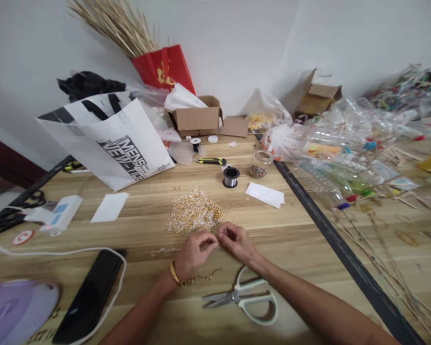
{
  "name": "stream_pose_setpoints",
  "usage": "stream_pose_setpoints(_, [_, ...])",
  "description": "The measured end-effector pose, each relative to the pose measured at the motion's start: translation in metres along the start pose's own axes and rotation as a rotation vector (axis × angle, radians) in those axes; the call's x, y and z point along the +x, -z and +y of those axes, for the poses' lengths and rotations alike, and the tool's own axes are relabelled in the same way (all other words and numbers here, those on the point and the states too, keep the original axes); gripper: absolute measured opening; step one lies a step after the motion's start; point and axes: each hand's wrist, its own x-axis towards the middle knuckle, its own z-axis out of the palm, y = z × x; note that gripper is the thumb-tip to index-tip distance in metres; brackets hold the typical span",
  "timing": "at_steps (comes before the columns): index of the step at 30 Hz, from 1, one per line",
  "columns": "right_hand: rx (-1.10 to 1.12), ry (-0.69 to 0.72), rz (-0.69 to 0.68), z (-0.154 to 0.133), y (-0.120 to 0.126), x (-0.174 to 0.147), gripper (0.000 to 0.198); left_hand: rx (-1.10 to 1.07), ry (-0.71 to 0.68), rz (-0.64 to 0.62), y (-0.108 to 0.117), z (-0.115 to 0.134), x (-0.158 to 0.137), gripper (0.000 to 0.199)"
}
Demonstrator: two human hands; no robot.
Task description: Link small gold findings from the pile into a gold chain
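Two hands, the left hand (194, 253) and the right hand (237, 241), meet over the surface (290, 230). One pair of scissors (244, 298), one phone (89, 297), two spools (231, 177) (195, 143), one bead jar (260, 164), one utility knife (211, 161), two white paper slips (109, 207) (265, 194), one heap of gold bits (195, 211).

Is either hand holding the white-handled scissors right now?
No, the white-handled scissors lie on the wooden table, while both hands pinch small gold bits beside the gold pile.
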Motion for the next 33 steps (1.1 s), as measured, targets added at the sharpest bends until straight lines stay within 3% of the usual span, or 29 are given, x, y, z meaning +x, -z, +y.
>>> stream_pose_setpoints(4, [-0.011,-0.001,-0.004,0.003,0.000,0.000,0.014,-0.370,0.292,0.056,0.009,-0.007,0.006,0.016])
stream_pose_setpoints(8, [-0.003,0.020,-0.027,0.000,0.000,-0.001,0.014,-0.562,0.408,0.126,0.009,-0.012,0.008,0.022])
stream_pose_setpoints(33, [-0.076,0.044,-0.068,0.000,-0.001,-0.002,0.010,-0.587,0.417,0.123,0.000,-0.016,0.008,0.016])
